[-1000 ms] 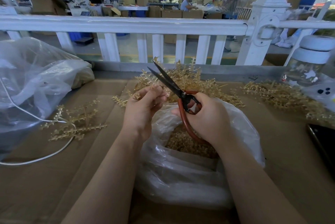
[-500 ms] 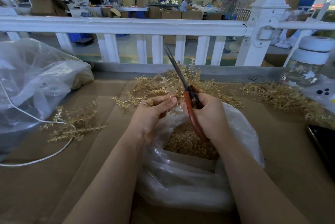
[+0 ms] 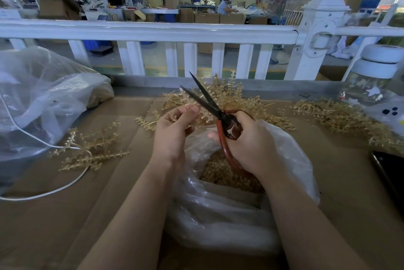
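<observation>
Pinched gold plastic sprig [image 3: 174, 117] in left hand [image 3: 172, 132] fingertips, above mouth of clear plastic bag [image 3: 218, 215] on worktop [image 3: 65, 215], likely so offcuts dropped in. Gripped red-handled scissors [image 3: 215, 109] in right hand [image 3: 251, 145], blades parted just beside sprig, ready to snip.

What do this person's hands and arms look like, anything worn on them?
Nothing worn shows. The left hand and right hand have no gloves, rings or wristbands, and the visible nails are short. The left forearm and right forearm are uncovered to the bottom edge, no sleeves.
</observation>
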The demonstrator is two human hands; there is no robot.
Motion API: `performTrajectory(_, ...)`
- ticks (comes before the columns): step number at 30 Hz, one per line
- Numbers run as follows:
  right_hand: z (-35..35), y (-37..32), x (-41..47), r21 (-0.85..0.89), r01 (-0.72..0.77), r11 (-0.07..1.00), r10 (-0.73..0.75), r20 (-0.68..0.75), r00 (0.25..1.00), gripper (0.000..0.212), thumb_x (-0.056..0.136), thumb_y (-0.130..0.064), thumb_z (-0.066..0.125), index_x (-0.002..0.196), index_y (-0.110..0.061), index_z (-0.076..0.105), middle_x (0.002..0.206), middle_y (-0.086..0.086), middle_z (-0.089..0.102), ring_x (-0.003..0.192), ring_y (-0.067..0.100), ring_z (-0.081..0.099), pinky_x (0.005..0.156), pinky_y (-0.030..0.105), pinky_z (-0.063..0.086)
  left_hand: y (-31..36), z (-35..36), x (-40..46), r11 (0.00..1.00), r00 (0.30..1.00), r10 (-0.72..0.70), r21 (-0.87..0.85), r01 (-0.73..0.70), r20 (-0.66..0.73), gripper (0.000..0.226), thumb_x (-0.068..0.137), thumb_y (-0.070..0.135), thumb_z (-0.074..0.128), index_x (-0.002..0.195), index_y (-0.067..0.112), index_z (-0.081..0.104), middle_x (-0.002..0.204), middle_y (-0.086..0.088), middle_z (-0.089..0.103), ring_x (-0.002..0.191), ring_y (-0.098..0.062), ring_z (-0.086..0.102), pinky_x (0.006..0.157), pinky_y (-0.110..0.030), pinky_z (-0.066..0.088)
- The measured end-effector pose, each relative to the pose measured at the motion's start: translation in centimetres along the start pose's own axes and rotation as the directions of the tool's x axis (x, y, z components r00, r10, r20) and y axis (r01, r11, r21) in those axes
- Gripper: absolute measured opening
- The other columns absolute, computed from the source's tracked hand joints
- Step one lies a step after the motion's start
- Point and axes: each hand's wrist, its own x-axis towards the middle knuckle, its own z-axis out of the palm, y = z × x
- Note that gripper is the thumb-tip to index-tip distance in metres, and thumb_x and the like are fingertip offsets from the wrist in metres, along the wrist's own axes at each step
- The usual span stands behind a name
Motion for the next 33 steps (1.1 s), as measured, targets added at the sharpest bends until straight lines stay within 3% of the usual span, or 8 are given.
performTrajectory(7,-0.08,0.07,-0.11,-0.184,0.069,0.980,-0.070,0.002,0.998,0.059,0.072,-0.084,0.058,0.094,-0.029,0.056,0.088,-0.017,0.063,0.079,0.001,0.059,0.060,0.011,0.041,-0.02,-0.10,0.17,0.998,0.997,0.057,-0.029,-0.056,0.054,0.029,0.090,0.006,0.062,0.066,0.022,0.067,0.067,0.005,0.059,0.068,-0.010,0.048,0.072,-0.027,0.038)
performTrajectory(10,-0.10,0.18,-0.05,-0.233,0.074,0.970,-0.077,-0.005,0.997,0.059,0.074,-0.082,0.059,0.094,-0.027,0.057,0.087,-0.015,0.063,0.079,0.005,0.060,0.061,0.015,0.046,-0.26,-0.19,0.15,0.998,0.995,0.069,-0.020,-0.067,0.072,0.026,0.090,0.004,0.062,0.071,0.020,0.070,0.074,-0.002,0.056,0.078,-0.023,0.041,0.076,-0.030,0.037)
performTrajectory(13,-0.15,0.05,-0.04,-0.266,0.080,0.961,-0.085,-0.006,0.996,0.058,0.074,-0.081,0.061,0.092,-0.026,0.057,0.082,-0.015,0.062,0.075,0.004,0.059,0.061,0.021,0.050,-0.31,-0.32,0.19,0.996,0.994,0.085,0.016,-0.087,0.069,0.021,0.091,0.002,0.061,0.076,0.015,0.067,0.073,0.001,0.057,0.076,-0.018,0.044,0.076,-0.029,0.039)
performTrajectory(15,-0.22,-0.06,-0.05,-0.265,0.075,0.961,-0.077,0.002,0.997,0.057,0.072,-0.081,0.063,0.088,-0.027,0.056,0.078,-0.017,0.058,0.071,0.001,0.056,0.057,0.019,0.046,-0.33,-0.46,0.27,0.994,0.993,0.098,0.044,-0.101,0.070,0.012,0.091,0.002,0.061,0.081,0.007,0.064,0.077,0.000,0.061,0.077,-0.014,0.049,0.078,-0.029,0.040)
performTrajectory(18,-0.29,-0.25,-0.09,-0.276,0.063,0.959,-0.065,0.001,0.998,0.055,0.070,-0.082,0.063,0.083,-0.030,0.053,0.071,-0.020,0.054,0.066,-0.005,0.050,0.051,0.015,0.034,-0.38,-0.58,0.39,0.992,0.992,0.111,0.047,-0.114,0.054,0.006,0.091,0.002,0.061,0.092,-0.003,0.063,0.089,-0.013,0.056,0.085,-0.023,0.044,0.083,-0.035,0.038)
performTrajectory(21,-0.39,-0.45,-0.13,-0.301,0.061,0.952,-0.071,-0.020,0.997,0.055,0.070,-0.084,0.061,0.081,-0.031,0.052,0.066,-0.023,0.051,0.061,-0.009,0.046,0.048,0.013,0.028,-0.17,-0.46,0.30,0.992,0.991,0.120,0.033,-0.122,0.053,0.011,0.091,0.003,0.062,0.081,0.006,0.065,0.091,-0.015,0.053,0.086,-0.024,0.040,0.082,-0.035,0.037)
performTrajectory(26,-0.43,-0.67,-0.17,-0.307,0.070,0.949,-0.088,-0.044,0.995,0.062,0.066,-0.090,0.049,0.079,-0.030,0.053,0.064,-0.022,0.050,0.059,-0.008,0.045,0.048,0.014,0.030,0.03,-0.46,0.20,0.992,0.991,0.128,0.013,-0.128,0.043,0.025,0.090,0.004,0.064,0.071,0.018,0.070,0.073,-0.003,0.049,0.068,-0.014,0.036,0.073,-0.029,0.035)
performTrajectory(33,-0.37,-0.70,-0.19,-0.310,0.080,0.948,-0.114,-0.093,0.989,0.067,0.064,-0.092,0.037,0.076,-0.029,0.054,0.059,-0.020,0.049,0.053,-0.009,0.040,0.046,0.012,0.025,-0.02,-0.48,0.25,0.993,0.992,0.120,0.004,-0.120,0.026,0.012,0.091,0.005,0.064,0.080,0.009,0.067,0.067,0.006,0.051,0.063,-0.008,0.039,0.069,-0.020,0.040)
